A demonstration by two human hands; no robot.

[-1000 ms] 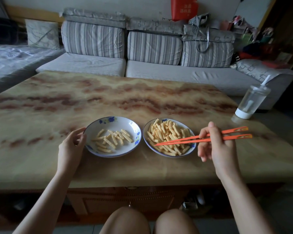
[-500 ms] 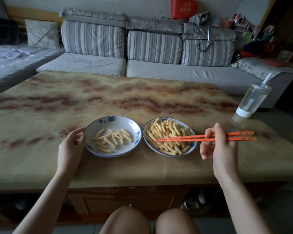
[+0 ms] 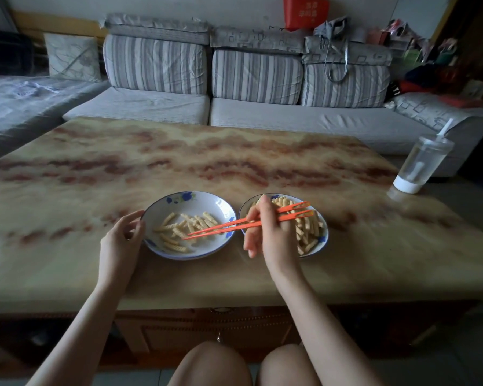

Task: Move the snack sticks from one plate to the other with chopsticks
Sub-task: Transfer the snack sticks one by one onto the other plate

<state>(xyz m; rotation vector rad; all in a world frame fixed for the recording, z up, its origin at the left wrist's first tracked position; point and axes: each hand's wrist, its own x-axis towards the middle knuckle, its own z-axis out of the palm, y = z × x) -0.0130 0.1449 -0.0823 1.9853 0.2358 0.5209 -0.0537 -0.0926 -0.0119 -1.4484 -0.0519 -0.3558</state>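
Two white plates with blue flowers sit side by side near the table's front edge. The left plate (image 3: pixel 191 203) holds several pale snack sticks (image 3: pixel 179 228). The right plate (image 3: pixel 324 237) holds a larger heap of sticks (image 3: pixel 307 229), partly hidden by my right hand (image 3: pixel 268 235). That hand grips a pair of orange chopsticks (image 3: pixel 234 227), which reach left across the gap. Their tips are over the left plate's sticks. My left hand (image 3: pixel 120 240) touches the left plate's left rim with loosely curved fingers.
A clear tumbler with a straw and white base (image 3: pixel 421 165) stands at the table's right edge. The marbled table (image 3: pixel 234 162) stretches far behind the plates. A striped grey sofa (image 3: pixel 248 79) runs along the back. My knees show below the table's front edge.
My right hand has swung left from beside the right plate to above it. The chopstick tips have gone from over the right plate to over the left plate. My left hand has stayed on the rim.
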